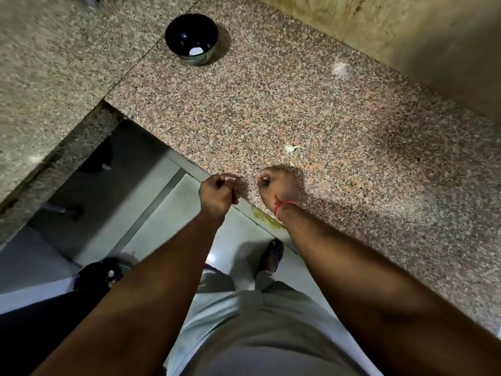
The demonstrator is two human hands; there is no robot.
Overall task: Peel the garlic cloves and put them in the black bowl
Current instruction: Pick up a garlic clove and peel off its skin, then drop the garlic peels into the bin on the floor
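A black bowl (191,39) stands at the far end of the granite counter (271,104), with one white peeled clove (196,51) lying in its bottom. An unpeeled garlic clove (290,148) lies on the counter just beyond my right hand. My left hand (218,192) is curled at the counter's front edge and pinches something small and pale at its fingertips. My right hand (276,184), with a red thread on the wrist, is curled too, with a small pale bit at its fingertips. What each hand holds is mostly hidden by the fingers.
A pale smudge or bit of garlic skin (341,68) lies at the counter's far right near the wall (379,31). The counter's front edge runs diagonally under my hands; below it are the tiled floor (162,213) and my sandalled foot (273,253).
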